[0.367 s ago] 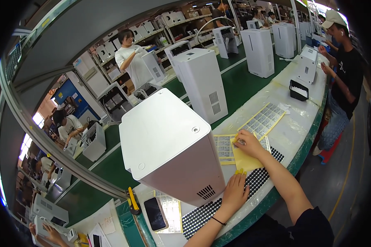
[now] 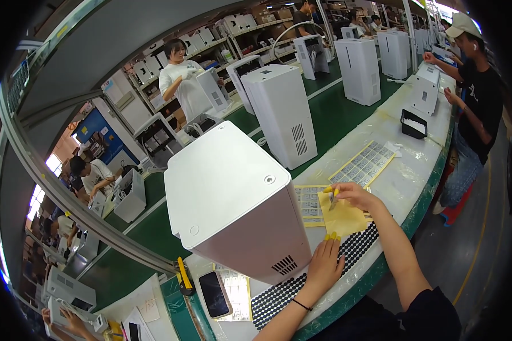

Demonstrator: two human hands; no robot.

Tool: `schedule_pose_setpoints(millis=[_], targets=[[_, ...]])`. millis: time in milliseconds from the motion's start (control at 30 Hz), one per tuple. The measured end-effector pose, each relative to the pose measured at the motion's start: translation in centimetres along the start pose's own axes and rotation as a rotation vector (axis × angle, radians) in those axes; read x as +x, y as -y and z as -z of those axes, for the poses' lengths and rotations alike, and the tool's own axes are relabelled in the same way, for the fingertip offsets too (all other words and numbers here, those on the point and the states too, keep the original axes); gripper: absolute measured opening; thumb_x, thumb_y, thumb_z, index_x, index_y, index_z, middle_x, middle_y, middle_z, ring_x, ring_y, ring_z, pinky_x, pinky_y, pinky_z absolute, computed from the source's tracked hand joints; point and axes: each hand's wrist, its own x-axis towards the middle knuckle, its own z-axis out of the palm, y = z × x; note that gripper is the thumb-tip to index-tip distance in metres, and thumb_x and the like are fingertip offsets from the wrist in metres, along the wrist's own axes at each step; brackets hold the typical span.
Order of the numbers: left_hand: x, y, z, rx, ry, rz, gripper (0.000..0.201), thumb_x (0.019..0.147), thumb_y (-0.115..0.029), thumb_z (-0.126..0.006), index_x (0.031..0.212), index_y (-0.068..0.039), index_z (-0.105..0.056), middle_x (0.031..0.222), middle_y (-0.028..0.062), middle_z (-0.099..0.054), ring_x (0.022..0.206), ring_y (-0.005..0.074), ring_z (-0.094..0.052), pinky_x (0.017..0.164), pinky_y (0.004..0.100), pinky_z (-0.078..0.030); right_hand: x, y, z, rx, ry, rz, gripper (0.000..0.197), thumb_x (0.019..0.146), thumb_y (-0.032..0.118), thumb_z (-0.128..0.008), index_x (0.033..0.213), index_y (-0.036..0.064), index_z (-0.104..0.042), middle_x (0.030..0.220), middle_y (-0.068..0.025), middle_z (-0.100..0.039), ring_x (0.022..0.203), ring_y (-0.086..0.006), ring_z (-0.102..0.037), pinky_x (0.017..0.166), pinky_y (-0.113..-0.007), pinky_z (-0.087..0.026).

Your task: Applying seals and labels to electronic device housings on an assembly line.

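The right hand, with thumb and fingertips brought together, pinches a slim grey piece; it is too small to tell what it is. The piece hangs just over a yellow sheet, which lies below the pinch, between the 2 hands. The left hand pinches nothing: its fingers lie flat, side by side, their yellow finger covers on the sheet's near edge.

To work well here, I would keep the left fingertips down so the sheet cannot slide, pinch the grey piece by its very end, and lift slowly at a low angle so that it does not curl or fold, if it is a sticker.

The grey piece's long axis runs from the pinch down toward the left fingertips, its free end pointing at the sheet. The sheet looks nearly square, and the right hand hides some of its far edge, so its longer side is hard to tell.

Left of the pinch stands a white machine; a printed label sheet lies between them, partly under the yellow sheet. Nearer than the pinch is a sheet of black dots.
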Motion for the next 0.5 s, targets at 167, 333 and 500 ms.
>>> schedule_pose_setpoints(millis=[167,333,500], targets=[[0.0,-0.6,1.3,0.069,-0.109,-0.157,0.039,0.088,-0.019,-0.057,0.123,-0.002,-0.053,0.124,0.0184,-0.054,0.118,0.0342,-0.050,0.104,0.0462,-0.036,0.4,0.2,-0.3,0.303,-0.092,0.038,0.009,0.088,0.007,-0.064,0.095,0.0062,-0.058,0.104,-0.0018,-0.059,0.097,-0.0131,-0.057,0.089,-0.027,-0.045],[-1.3,-4.8,10.3,0.361,-0.698,-0.397,0.026,0.082,-0.014,-0.060,0.107,-0.016,-0.064,0.122,0.0107,-0.058,0.107,0.0296,-0.059,0.104,0.0463,-0.034,0.9,0.3,0.1,0.213,-0.205,0.168,0.016,0.092,0.011,-0.060,0.106,0.0083,-0.055,0.098,-0.0013,-0.058,0.094,-0.0115,-0.057,0.087,-0.026,-0.045],[-0.4,-5.8,22.8,0.365,-1.323,0.059,0.046,0.095,-0.018,-0.046,0.132,0.007,-0.035,0.133,0.0220,-0.042,0.121,0.0364,-0.046,0.104,0.0510,-0.036,0.5,8.4,-4.8,0.188,-0.082,0.304,0.030,0.091,0.010,-0.061,0.119,0.0058,-0.052,0.095,-0.0002,-0.055,0.090,-0.0103,-0.057,0.089,-0.027,-0.045]])
